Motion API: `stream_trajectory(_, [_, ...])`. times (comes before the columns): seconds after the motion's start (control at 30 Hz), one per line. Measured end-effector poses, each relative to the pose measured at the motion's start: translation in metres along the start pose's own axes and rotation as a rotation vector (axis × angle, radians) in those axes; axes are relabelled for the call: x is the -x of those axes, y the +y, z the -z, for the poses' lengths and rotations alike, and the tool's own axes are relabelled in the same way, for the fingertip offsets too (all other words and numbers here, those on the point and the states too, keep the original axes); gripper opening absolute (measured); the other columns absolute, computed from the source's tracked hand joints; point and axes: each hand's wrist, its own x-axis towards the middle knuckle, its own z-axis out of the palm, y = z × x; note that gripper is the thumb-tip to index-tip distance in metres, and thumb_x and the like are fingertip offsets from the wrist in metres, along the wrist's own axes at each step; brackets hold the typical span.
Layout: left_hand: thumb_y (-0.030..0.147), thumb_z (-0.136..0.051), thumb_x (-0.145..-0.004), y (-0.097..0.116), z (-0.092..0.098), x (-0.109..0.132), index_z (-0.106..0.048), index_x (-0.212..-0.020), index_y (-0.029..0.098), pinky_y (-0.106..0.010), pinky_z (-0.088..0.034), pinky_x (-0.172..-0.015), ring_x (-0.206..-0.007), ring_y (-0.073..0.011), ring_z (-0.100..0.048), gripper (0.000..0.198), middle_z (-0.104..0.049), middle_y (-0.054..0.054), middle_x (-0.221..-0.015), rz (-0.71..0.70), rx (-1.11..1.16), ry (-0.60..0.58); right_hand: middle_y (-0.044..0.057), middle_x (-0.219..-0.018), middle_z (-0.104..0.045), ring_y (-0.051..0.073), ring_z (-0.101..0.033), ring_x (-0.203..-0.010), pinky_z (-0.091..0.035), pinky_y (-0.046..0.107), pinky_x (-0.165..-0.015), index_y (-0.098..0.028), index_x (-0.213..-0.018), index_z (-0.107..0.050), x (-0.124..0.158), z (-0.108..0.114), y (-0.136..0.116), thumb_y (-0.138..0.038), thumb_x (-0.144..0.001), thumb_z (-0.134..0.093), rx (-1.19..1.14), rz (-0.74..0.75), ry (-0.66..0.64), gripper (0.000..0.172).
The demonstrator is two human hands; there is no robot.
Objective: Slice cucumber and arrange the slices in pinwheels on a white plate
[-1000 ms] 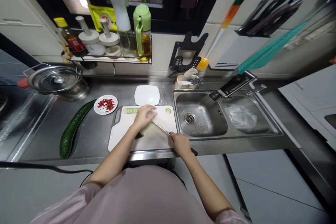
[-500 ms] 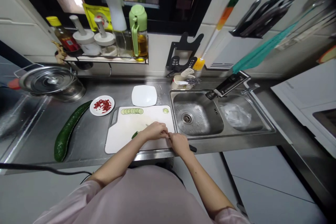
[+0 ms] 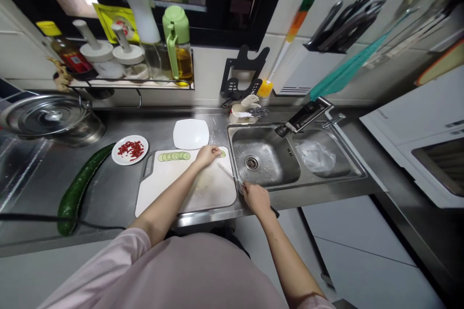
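My left hand [image 3: 208,155] is over the far right part of the white cutting board [image 3: 213,195], fingers pinched at a pale green cucumber slice [image 3: 223,154]. By the board's right edge, my right hand [image 3: 256,199] is wrapped round a knife [image 3: 231,172]. Its blade points up and left over the board, and its dark handle end sticks out behind the hand. A row of overlapping cucumber slices [image 3: 174,156] lies along the board's far edge. My left forearm covers part of the board.
A whole green cucumber [image 3: 81,186] lies left, beside a white plate [image 3: 115,155] of chopped red pieces. Behind the board is a white square dish [image 3: 191,133]. The steel sink [image 3: 268,178] is at the right; a lidded pot [image 3: 81,128] stands far left. A black cable [image 3: 32,217] crosses the near left.
My left hand has left my right hand and moved away from me to the slice at the board's far right corner. The knife blade now shows, and the view has shifted slightly.
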Motion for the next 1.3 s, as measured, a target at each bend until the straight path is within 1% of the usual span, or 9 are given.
stream_trajectory(0.17, [0.030, -0.063, -0.080, -0.001, -0.020, -0.026, -0.073, -0.084, 0.020, -0.025, -0.043, -0.070, -0.075, -0.0154, -0.062, 0.015, -0.072, -0.004, -0.084, 0.082, -0.134, -0.046, 0.013, -0.093, -0.072, 0.022, -0.068, -0.089, -0.042, 0.027, -0.073, -0.019, -0.104, -0.066, 0.010, -0.009, 0.014, -0.035, -0.099, -0.034, -0.011, -0.071, -0.013, 0.036])
stream_trajectory(0.4, [0.033, -0.062, -0.080, -0.007, -0.032, -0.034, -0.071, -0.092, 0.024, -0.026, -0.042, -0.074, -0.092, -0.0197, -0.061, 0.017, -0.070, -0.006, -0.102, 0.080, -0.357, 0.058, 0.011, -0.094, -0.072, 0.020, -0.067, -0.092, -0.040, 0.026, -0.075, -0.020, -0.105, -0.065, 0.017, -0.018, 0.027, -0.039, -0.099, -0.032, -0.067, -0.127, -0.048, 0.038])
stream_trajectory(0.53, [0.034, -0.059, -0.082, -0.011, -0.034, -0.033, -0.072, -0.087, 0.024, -0.028, -0.043, -0.074, -0.090, -0.0201, -0.062, 0.017, -0.071, -0.005, -0.098, 0.100, -0.281, 0.084, 0.011, -0.094, -0.072, 0.021, -0.067, -0.092, -0.040, 0.027, -0.074, -0.021, -0.105, -0.065, 0.018, -0.015, 0.027, -0.039, -0.099, -0.032, -0.075, -0.145, -0.055, 0.037])
stream_trajectory(0.73, [0.033, -0.056, -0.084, -0.017, -0.022, -0.019, -0.071, -0.093, 0.022, -0.025, -0.045, -0.077, -0.087, -0.0166, -0.063, 0.021, -0.072, -0.003, -0.095, 0.128, 0.040, 0.299, 0.010, -0.096, -0.072, 0.020, -0.067, -0.091, -0.039, 0.026, -0.072, -0.022, -0.105, -0.064, 0.014, -0.012, 0.024, -0.040, -0.099, -0.032, -0.102, -0.176, -0.036, 0.037])
stream_trajectory(0.87, [0.038, -0.049, -0.088, -0.021, -0.010, 0.011, -0.068, -0.101, 0.018, -0.023, -0.046, -0.076, -0.082, -0.0146, -0.062, 0.030, -0.071, -0.004, -0.092, 0.177, 0.237, 0.467, 0.010, -0.094, -0.072, 0.021, -0.066, -0.091, -0.039, 0.026, -0.070, -0.022, -0.104, -0.065, 0.010, -0.011, 0.020, -0.042, -0.099, -0.032, -0.133, -0.171, -0.018, 0.039])
stream_trajectory(1.0, [0.039, -0.045, -0.090, -0.027, -0.004, 0.067, -0.066, -0.106, 0.018, -0.025, -0.047, -0.078, -0.084, -0.0150, -0.060, 0.033, -0.068, -0.005, -0.094, 0.167, 0.196, 0.559, 0.010, -0.095, -0.072, 0.022, -0.066, -0.092, -0.039, 0.027, -0.070, -0.021, -0.105, -0.065, 0.008, -0.009, 0.012, -0.042, -0.098, -0.031, -0.151, -0.150, -0.020, 0.040])
stream_trajectory(1.13, [0.036, -0.049, -0.089, -0.039, 0.000, 0.129, -0.068, -0.098, 0.022, -0.032, -0.043, -0.093, -0.097, -0.0190, -0.058, 0.025, -0.066, -0.006, -0.101, 0.024, -0.041, 0.531, 0.010, -0.098, -0.071, 0.021, -0.066, -0.094, -0.039, 0.026, -0.071, -0.021, -0.107, -0.065, 0.006, -0.005, 0.002, -0.042, -0.099, -0.031, -0.134, -0.121, -0.035, 0.042])
stream_trajectory(1.2, [0.036, -0.053, -0.087, -0.047, 0.004, 0.153, -0.069, -0.099, 0.025, -0.036, -0.040, -0.098, -0.105, -0.0220, -0.055, 0.023, -0.064, -0.006, -0.105, 0.039, -0.163, 0.511, 0.011, -0.099, -0.071, 0.021, -0.065, -0.095, -0.039, 0.026, -0.072, -0.021, -0.110, -0.065, 0.004, -0.004, -0.003, -0.043, -0.099, -0.030, -0.131, -0.100, -0.037, 0.042])
stream_trajectory(1.3, [0.037, -0.059, -0.083, -0.058, 0.010, 0.174, -0.066, -0.110, 0.028, -0.040, -0.037, -0.099, -0.113, -0.0255, -0.051, 0.029, -0.060, -0.007, -0.115, 0.092, -0.285, 0.459, 0.011, -0.100, -0.071, 0.022, -0.065, -0.095, -0.040, 0.027, -0.073, -0.022, -0.111, -0.065, 0.002, -0.004, -0.008, -0.044, -0.099, -0.028, -0.137, -0.070, -0.017, 0.044])
